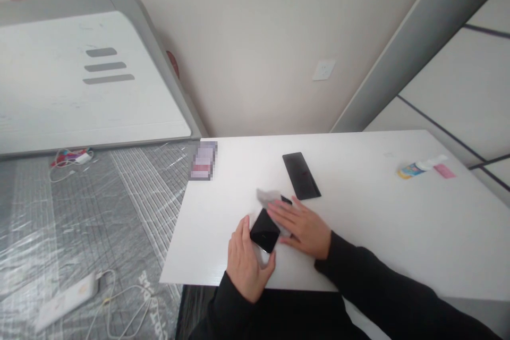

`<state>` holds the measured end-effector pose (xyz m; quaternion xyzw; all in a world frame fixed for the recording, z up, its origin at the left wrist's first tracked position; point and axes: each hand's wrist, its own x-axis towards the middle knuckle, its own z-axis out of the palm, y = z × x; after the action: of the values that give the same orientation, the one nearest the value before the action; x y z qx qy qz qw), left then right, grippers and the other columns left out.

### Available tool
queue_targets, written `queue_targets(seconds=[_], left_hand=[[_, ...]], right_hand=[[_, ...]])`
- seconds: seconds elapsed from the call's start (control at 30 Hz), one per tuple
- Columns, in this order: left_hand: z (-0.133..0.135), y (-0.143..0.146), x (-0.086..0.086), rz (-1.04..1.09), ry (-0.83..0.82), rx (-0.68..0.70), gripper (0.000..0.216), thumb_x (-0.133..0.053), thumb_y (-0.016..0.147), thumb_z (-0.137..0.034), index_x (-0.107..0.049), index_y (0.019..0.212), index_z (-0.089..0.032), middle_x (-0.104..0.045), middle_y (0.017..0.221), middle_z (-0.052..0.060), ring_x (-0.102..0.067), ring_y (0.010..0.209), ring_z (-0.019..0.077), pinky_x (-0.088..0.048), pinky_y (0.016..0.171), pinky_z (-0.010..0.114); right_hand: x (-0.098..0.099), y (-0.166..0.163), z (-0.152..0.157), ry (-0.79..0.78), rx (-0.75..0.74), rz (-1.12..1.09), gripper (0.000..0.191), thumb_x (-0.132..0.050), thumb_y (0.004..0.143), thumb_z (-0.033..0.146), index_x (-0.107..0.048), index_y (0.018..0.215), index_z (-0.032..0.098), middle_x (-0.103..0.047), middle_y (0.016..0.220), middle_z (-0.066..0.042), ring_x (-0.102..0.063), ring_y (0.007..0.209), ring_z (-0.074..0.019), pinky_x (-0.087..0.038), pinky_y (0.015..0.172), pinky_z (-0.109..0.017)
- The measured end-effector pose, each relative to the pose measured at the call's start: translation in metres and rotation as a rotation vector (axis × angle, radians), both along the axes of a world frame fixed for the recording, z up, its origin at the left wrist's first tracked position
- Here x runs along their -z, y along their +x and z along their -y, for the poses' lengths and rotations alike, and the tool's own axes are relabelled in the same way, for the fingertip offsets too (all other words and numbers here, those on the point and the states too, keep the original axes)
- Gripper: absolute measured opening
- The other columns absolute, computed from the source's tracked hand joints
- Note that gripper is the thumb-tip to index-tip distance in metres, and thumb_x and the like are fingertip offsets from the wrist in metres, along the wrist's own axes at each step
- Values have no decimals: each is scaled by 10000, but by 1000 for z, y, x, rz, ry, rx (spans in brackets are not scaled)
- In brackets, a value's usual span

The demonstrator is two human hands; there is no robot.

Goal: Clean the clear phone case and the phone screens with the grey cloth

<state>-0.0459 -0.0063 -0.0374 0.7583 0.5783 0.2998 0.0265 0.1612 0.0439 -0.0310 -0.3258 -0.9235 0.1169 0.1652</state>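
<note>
A small glossy black rectangular phone (263, 230) is grasped by its edges in the left hand (246, 263), near the 6 o'clock edge of the white table (370, 255); a crumpled grey cloth (265, 196) is pressed under the open right hand (299, 227); fingerprints on the glass are best avoided by this edge grip.

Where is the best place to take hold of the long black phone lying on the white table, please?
Grip the long black phone by its two long edges, coming from its right with the right hand. It lies flat on the white table, so its smooth face may slip, and the grey cloth lies near its lower end.
</note>
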Motion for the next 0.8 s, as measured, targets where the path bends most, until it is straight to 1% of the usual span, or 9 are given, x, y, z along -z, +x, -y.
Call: queue_targets(seconds=[0.07, 0.13, 0.17, 0.2, 0.3, 0.4, 0.53, 0.7, 0.8], left_hand=[[0, 0, 0, -2, 1, 0, 884, -638, 867, -320, -203, 1597, -76, -550, 1431, 232, -579, 1263, 352, -532, 983, 488], [0, 0, 0, -6, 3, 0, 871, -621, 870, -311, -202, 1597, -79, -546, 1433, 235, -570, 1271, 359, -529, 981, 499], [0, -1, 0, -8, 4, 1, 869, -619, 871, -310, -200, 1598, -81, -545, 1433, 235, -567, 1273, 360, -526, 983, 503], [0, -1, 0, -8, 3, 1, 873, -622, 872, -314, -198, 1599, -85, -544, 1433, 233, -568, 1271, 360, -524, 986, 503], [0, -1, 0, -7, 1, 3, 875, -629, 878, -336, -199, 1600, -91, -548, 1424, 229, -579, 1253, 357, -522, 983, 500], [0, -2, 0, -6, 2, 5, 847, -602, 894, -325, -196, 1601, -95, -544, 1426, 230, -567, 1275, 361, -516, 984, 506], [-1, -2, -2, -5, -4, 11, 866, -638, 898, -350, -200, 1602, -100, -545, 1427, 227, -576, 1263, 352, -518, 991, 497], [-1, -4, -1, -6, -6, 15, 840, -604, 911, -342, -195, 1602, -97, -540, 1433, 229, -558, 1281, 364, -517, 991, 517], [-1, -4, 0, -2, -13, 11, 862, -633, 905, -375, -203, 1601, -105, -537, 1433, 228, -559, 1279, 367, -528, 979, 513]], right_hand=[[0, -2, 1, 0, 33, -7, 786, -432, 1028, 589, -336, 1580, 38, -446, 1575, -251, -370, 1499, -359, -315, 1190, -609], [0, -3, 1, -6, -77, -19, 921, -426, 940, 774, -379, 1576, 109, -504, 1562, -162, -391, 1494, -301, -348, 1201, -507], [0, -3, 1, -15, -138, -21, 896, -403, 949, 774, -384, 1575, 133, -517, 1557, -135, -411, 1484, -279, -341, 1207, -493], [0, -3, 1, -17, -75, -17, 807, -376, 995, 715, -392, 1572, 151, -524, 1551, -138, -429, 1473, -283, -318, 1210, -530], [-1, -3, 1, -18, 49, -17, 808, -380, 1035, 618, -330, 1575, 18, -436, 1576, -261, -370, 1499, -372, -281, 1189, -631], [-3, -4, 3, -34, -143, -24, 891, -400, 962, 756, -384, 1570, 105, -492, 1575, -132, -380, 1504, -276, -295, 1229, -467], [-3, -3, -1, -45, 8, 15, 798, -355, 1031, 649, -354, 1578, 67, -426, 1593, -222, -358, 1507, -350, -236, 1215, -612], [-2, 3, -7, -25, -124, 0, 763, -420, 1006, 669, -392, 1573, 160, -513, 1564, -118, -387, 1500, -257, -263, 1237, -494], [-3, 5, -8, -23, 7, 1, 778, -427, 1028, 602, -352, 1577, 56, -453, 1573, -243, -364, 1505, -350, -242, 1211, -610]])
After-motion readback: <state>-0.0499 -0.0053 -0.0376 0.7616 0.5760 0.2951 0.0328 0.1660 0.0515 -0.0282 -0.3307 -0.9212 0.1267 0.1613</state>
